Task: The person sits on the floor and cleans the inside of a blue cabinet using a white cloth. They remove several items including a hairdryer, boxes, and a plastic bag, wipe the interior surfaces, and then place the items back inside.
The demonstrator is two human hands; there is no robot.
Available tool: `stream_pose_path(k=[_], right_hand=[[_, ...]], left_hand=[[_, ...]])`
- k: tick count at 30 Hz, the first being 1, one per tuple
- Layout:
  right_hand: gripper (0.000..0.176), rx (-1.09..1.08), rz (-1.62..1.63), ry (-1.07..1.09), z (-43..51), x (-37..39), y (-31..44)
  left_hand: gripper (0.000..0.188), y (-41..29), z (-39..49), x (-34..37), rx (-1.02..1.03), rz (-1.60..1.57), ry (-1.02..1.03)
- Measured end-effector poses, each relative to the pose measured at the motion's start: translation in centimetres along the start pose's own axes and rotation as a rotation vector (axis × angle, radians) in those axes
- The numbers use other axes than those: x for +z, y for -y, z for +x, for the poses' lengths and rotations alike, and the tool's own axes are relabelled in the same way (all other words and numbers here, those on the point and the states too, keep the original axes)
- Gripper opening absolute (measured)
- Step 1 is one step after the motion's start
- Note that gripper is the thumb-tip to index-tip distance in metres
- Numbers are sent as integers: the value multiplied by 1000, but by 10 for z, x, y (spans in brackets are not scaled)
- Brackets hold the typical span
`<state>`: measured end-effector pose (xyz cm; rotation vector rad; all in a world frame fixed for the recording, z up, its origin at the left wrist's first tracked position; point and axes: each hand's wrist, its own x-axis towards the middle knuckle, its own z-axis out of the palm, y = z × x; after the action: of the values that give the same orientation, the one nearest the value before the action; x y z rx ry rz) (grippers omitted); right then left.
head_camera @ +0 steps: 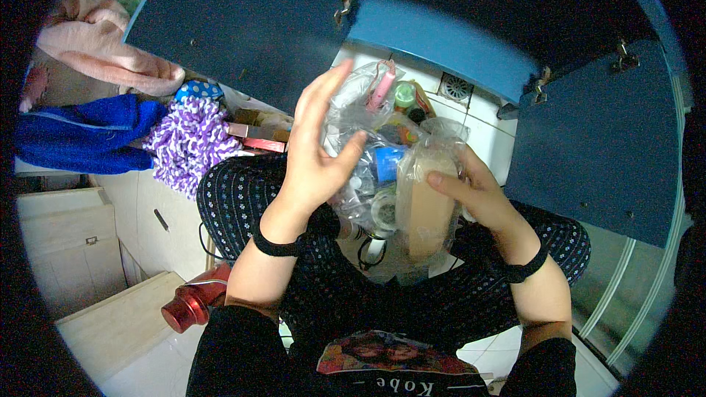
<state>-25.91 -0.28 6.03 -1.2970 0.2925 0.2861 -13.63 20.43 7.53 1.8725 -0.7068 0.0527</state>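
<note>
My right hand (477, 193) grips a tan block-like thing in a clear plastic bag (430, 204), its thumb over the front. To the left, my left hand (320, 154) is raised with its fingers apart, beside a heap of clear plastic bags (353, 99). Among the bags lie a pink stick-like object (381, 91), a green-capped container (405, 94), a blue item (388, 164) and a round, clear item with a patterned centre (384, 208). Below these is a white object with a black loop (375, 251). The bags' folds hide parts of the items.
Blue cabinet doors stand open at left (237, 27) and right (601, 149). A floor drain (456, 86) lies beyond the bags. On the left are a purple-and-white fluffy item (190, 143), a blue cloth (83, 132), a pink cloth (105, 49) and a red metallic bottle (193, 300).
</note>
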Motion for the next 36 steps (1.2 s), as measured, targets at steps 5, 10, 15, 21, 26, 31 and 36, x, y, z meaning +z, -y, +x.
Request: stream_pose_path(k=[5, 10, 15, 21, 26, 31, 36], right_hand=[[59, -8, -203, -9, -4, -1, -2], [52, -143, -330, 108, -4, -12, 7], [53, -80, -250, 152, -2, -17, 7], [57, -67, -192, 77, -3, -11, 3], [57, -39, -300, 7, 0, -10, 4], [60, -57, -341, -10, 2, -15, -2], [69, -30, -419, -37, 3, -15, -5]], left_hand=[[17, 1, -2, -10, 136, 138, 262], [18, 3, -5, -15, -504, -654, 154], [27, 1, 2, -9, -691, -564, -21], [28, -8, 5, -19, 202, -114, 167], [24, -13, -7, -9, 350, 145, 241], [20, -16, -13, -11, 323, -65, 309], [26, -19, -17, -15, 161, 88, 414]])
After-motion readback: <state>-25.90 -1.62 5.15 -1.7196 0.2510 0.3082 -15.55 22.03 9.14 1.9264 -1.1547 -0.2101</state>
